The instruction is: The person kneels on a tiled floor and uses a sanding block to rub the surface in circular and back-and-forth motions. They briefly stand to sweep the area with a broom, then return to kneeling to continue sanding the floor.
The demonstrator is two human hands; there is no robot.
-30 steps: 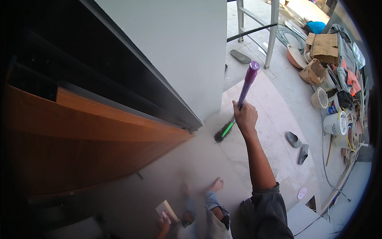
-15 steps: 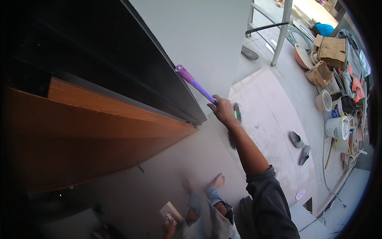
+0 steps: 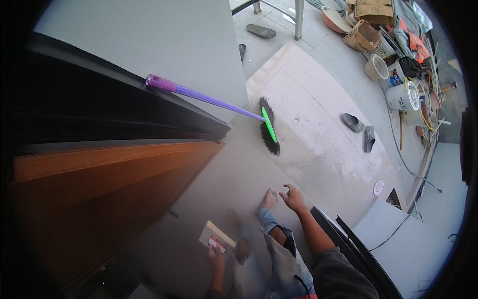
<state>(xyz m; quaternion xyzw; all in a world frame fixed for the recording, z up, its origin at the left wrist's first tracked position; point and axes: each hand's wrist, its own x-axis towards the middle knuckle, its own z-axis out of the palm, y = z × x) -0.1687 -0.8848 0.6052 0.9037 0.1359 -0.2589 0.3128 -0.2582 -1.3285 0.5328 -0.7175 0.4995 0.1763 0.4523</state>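
Broom seemingly parked, edge of black frame; right hand empty, loosely spread; left hand pinching scraper; next likely needs steady grip.

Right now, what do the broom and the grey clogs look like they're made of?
Broom: smooth, shiny purple handle, maybe plastic or coated metal; bright green strip, probably plastic; thin dark bristles, perhaps synthetic. Clogs: dull and moulded-looking, so maybe rubber or foam.
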